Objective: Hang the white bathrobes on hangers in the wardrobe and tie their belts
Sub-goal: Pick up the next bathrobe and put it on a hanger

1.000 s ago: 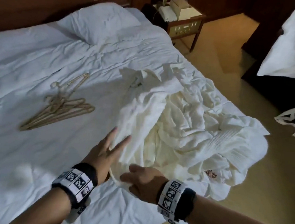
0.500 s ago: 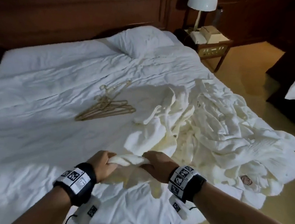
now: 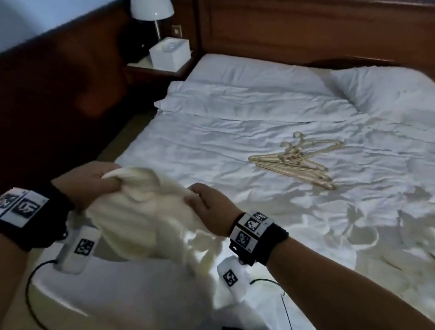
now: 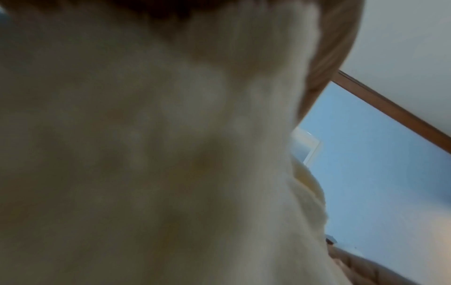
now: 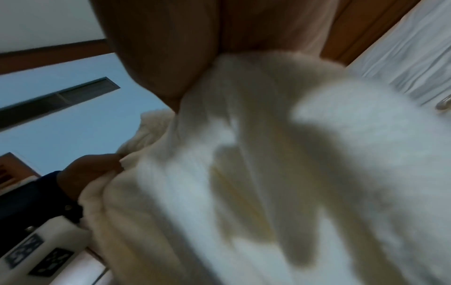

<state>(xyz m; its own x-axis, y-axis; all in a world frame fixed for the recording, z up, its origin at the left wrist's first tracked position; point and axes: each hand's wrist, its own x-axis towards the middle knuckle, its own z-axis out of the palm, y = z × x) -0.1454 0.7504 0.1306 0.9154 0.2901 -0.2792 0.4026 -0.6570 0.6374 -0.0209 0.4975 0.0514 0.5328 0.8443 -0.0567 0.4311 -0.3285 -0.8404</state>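
Note:
Both hands hold a cream-white bathrobe (image 3: 139,218) lifted off the near left corner of the bed (image 3: 212,148). My left hand (image 3: 92,183) grips its bunched top edge; my right hand (image 3: 208,203) grips the cloth a little to the right. The robe hangs down between my wrists, blurred. It fills the left wrist view (image 4: 146,154) and most of the right wrist view (image 5: 268,173), where the left hand (image 5: 92,169) shows clutching the cloth. Several pale wooden hangers (image 3: 297,160) lie in a pile on the sheet. More robe cloth (image 3: 362,233) lies at the bed's right.
A nightstand (image 3: 156,69) with a white lamp (image 3: 151,3) and a white tissue box (image 3: 169,53) stands left of the dark wooden headboard (image 3: 313,26). Pillows (image 3: 389,87) lie at the bed's head. Floor runs along the bed's left side.
My hands took hold of a robe from the pile, then lifted it up and leftwards. My view swung left, so the hangers now lie to the right.

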